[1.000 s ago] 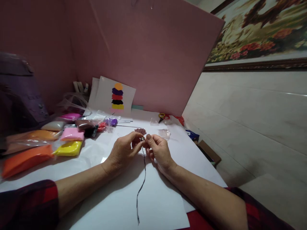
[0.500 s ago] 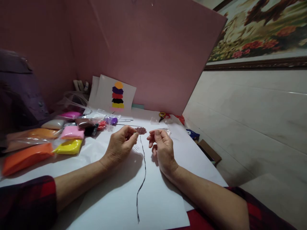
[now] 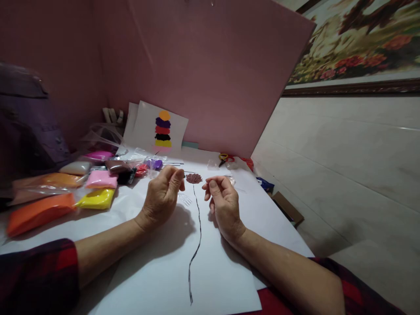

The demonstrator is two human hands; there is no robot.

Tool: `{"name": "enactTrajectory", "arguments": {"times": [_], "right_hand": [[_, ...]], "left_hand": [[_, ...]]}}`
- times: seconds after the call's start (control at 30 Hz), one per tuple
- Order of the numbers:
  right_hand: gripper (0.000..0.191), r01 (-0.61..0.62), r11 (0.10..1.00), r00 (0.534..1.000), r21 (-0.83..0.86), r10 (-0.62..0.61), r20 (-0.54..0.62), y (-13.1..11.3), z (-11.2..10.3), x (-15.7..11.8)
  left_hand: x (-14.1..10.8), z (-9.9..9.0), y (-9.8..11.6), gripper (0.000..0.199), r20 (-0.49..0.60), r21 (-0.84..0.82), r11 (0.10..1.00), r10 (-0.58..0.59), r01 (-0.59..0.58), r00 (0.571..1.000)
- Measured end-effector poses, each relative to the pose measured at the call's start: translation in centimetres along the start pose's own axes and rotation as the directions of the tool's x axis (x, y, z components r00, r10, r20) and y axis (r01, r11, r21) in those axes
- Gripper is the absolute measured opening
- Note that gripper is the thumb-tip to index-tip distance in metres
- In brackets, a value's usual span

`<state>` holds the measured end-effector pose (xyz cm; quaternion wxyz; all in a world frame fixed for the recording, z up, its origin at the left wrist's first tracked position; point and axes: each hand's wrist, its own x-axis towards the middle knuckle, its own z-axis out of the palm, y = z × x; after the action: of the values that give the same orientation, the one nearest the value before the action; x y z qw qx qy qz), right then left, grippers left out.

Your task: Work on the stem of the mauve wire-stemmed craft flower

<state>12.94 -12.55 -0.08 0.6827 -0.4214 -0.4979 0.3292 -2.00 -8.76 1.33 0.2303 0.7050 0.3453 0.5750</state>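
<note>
- Brown ruffled pc (image 3: 194, 178): lies flat on the white paper sheet (image 3: 226, 271), at top end of a wavy black line (image 3: 200, 229), btwn the two hands, nearer L fingertips; neither hand seems to touch it.
- Handling (my guess): v. light, prob. soft clay or sim.; ruffled edge would squash or tear under a hard pinch. Prob. tacky rather than slippery; can't tell how firmly it's stuck.
- Hold: best pressed lightly at its middle w/ a fingertip pad; if lifting, go in low at the rim w/ thumb + index, both sides, no tugging on single ruffles. Sheet looks thin + bendy, so steady it by a bare part.
- L hand (image 3: 160, 197): raised just left of the pc, thumb + index tips drawn together; can't tell if a small bit is pinched there.
- R hand (image 3: 225, 205): just right of the pc, half-curled, loose, finger ends apart, nothing seen in it.
- Nearby: pale pronged thing (image 3: 185, 200) below L fingertips, too faint to ID.
- Farther L: yellow packet (image 3: 96, 199), pink packet (image 3: 101, 179), orange packet (image 3: 41, 214), prob. squashy too.
- Back: scissors (image 3: 223, 157); colour-patch card (image 3: 177, 127) leaning upright.
</note>
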Motion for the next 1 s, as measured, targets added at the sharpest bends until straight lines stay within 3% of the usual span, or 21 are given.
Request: {"name": "enactTrajectory", "arguments": {"times": [0.1, 0.2, 0.53, 0.63, 0.8, 1.0], "right_hand": [[0.013, 0.065, 0.996, 0.995, -0.069, -0.059, 0.079, 0.0, 0.0, -0.3], [0.014, 0.115, 0.987, 0.979, -0.115, -0.093, 0.184, -0.2, 0.0, -0.6], [0.017, 0.115, 0.967, 0.97, -0.229, -0.06, 0.234, 0.2, -0.1, -0.5], [0.017, 0.109, 0.971, 0.976, -0.212, -0.064, 0.21, 0.1, -0.1, -0.6], [0.013, 0.097, 0.98, 0.985, -0.175, -0.068, 0.16, -0.3, 0.0, -0.8], [0.014, 0.07, 0.976, 0.988, -0.206, -0.04, 0.147, -0.6, 0.0, -0.8]], "left_hand": [[-0.4, 0.3, 0.1, 0.028, 0.161, 0.055, 0.997, 0.044, -0.053, 0.986], [-0.6, 0.5, 0.0, 0.024, 0.244, 0.062, 0.995, 0.064, -0.082, 0.968], [-0.4, 0.4, 0.3, 0.035, 0.258, 0.075, 0.997, -0.053, 0.035, 0.965], [-0.2, 0.3, -0.1, 0.036, 0.177, 0.018, 0.997, -0.073, 0.071, 0.982], [0.8, -0.2, -1.0, 0.033, -0.107, -0.009, 0.99, -0.143, 0.143, 0.984], [1.5, -0.4, -1.3, 0.029, -0.18, 0.017, 0.982, -0.184, 0.19, 0.966]]}}
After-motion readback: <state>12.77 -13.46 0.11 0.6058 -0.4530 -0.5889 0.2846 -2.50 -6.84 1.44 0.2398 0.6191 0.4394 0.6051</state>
